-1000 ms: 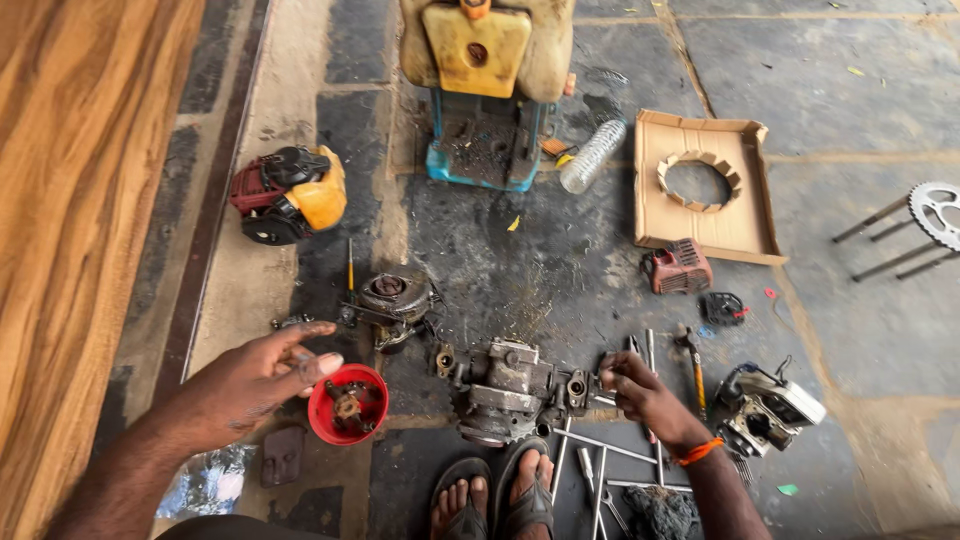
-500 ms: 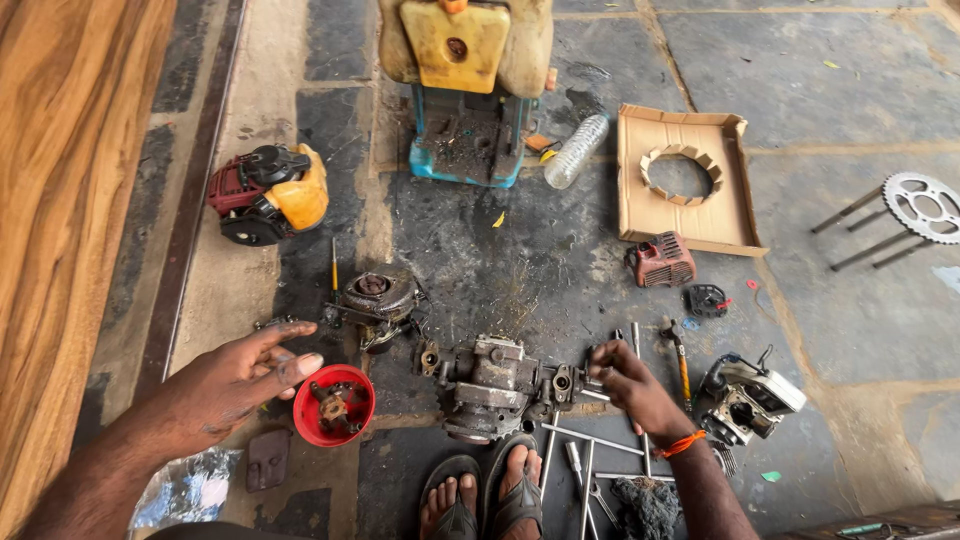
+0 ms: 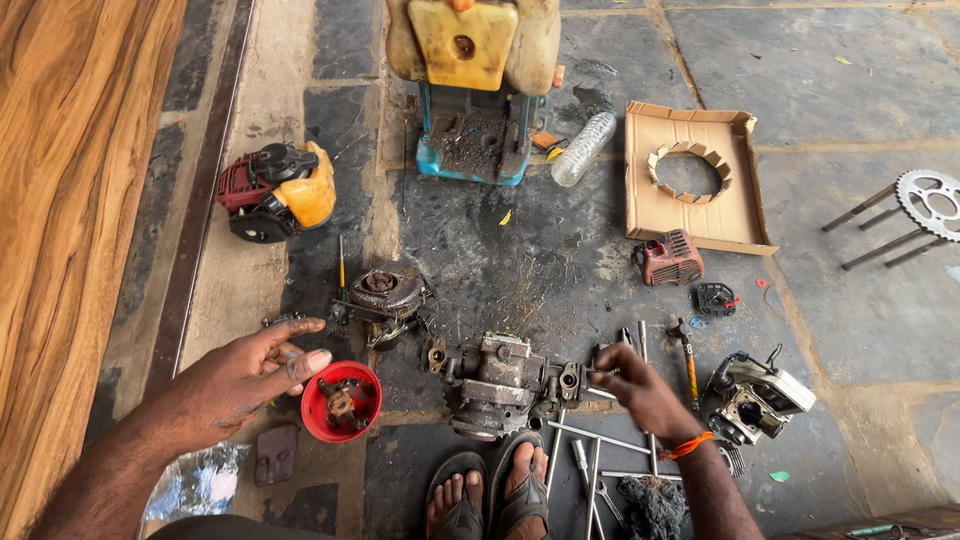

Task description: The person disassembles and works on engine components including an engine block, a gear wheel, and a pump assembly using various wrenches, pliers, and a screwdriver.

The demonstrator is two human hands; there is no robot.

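- The left hand [image 3: 248, 372] hovers flat with fingers spread wide, holding nothing, its fingertips just beside the red bowl [image 3: 341, 402] of small metal parts on the stone floor [image 3: 850, 90].
- The right hand [image 3: 645, 392] reaches in among loose tools, fingers curled narrow near the right end of the grey engine block [image 3: 497, 385]; whether it pinches anything cannot be told.
- The engine block lies on the floor just ahead of the person's sandalled feet [image 3: 490, 495], between the two hands.
- A round dark engine part [image 3: 385, 293] sits beyond the bowl, with a red and yellow motor unit [image 3: 275, 190] further off near the wooden plank [image 3: 70, 200].
- A yellow tank on a blue frame [image 3: 475, 80] stands at the far side, a clear plastic bottle [image 3: 583, 148] and an open cardboard box [image 3: 695, 180] to its right.
- A sprocket [image 3: 930, 200] lies by the right edge.
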